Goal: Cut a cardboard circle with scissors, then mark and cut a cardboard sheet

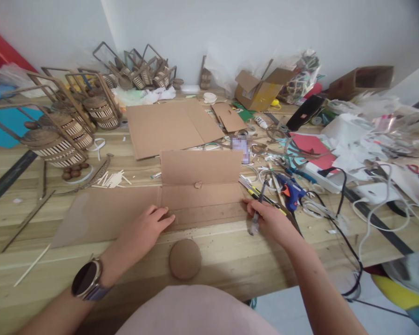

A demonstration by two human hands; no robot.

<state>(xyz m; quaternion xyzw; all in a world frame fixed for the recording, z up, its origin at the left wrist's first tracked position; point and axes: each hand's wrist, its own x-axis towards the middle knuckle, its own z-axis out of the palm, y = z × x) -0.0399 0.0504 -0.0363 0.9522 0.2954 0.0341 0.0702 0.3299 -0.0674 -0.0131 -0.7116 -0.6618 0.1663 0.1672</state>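
A creased cardboard sheet lies in front of me, its far panel set off by a fold. My left hand, with a watch on its wrist, rests on the near part, fingers stretched out. At the right edge, my right hand grips a slim dark pen-like tool with a clear end; its exact kind is hard to make out. The fingertips of that hand touch the cardboard corner. Another cardboard piece extends to the left. A round cardboard disc lies nearer to me.
A blue glue gun and cables lie at right, beside a yellow-and-black cutter. Small lidded baskets with tall handles stand at left, near pale sticks. Behind are a large cardboard sheet and an open box.
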